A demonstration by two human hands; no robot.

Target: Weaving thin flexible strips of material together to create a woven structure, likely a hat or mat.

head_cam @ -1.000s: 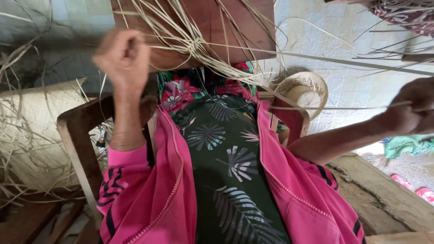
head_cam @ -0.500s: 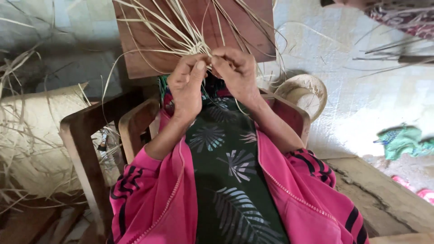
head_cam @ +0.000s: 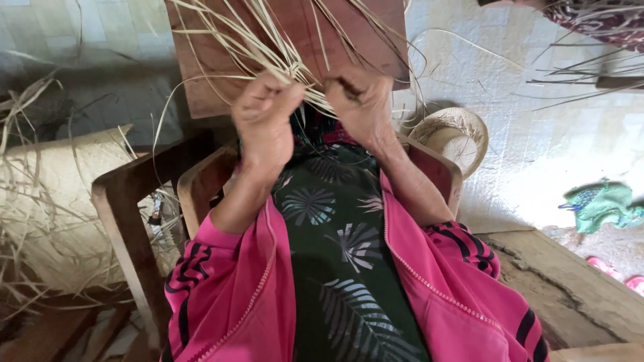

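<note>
Straw strands (head_cam: 268, 50) on wooden board (head_cam: 349, 33), left hand (head_cam: 263, 124) & right hand (head_cam: 359, 104) fingers pinching them (close together), woven hat (head_cam: 463, 127) nearby

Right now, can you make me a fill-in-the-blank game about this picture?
1. Both hands pinch thin pale ____ strands over the brown wooden board.
2. The sleeve on the left arm is ____ with black stripes.
3. The round woven straw ____ lies on the tiled floor to the right.

Missing words: straw; pink; hat

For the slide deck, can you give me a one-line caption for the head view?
Both hands, left hand and right hand, grip pale straw strands over a wooden board.
</note>
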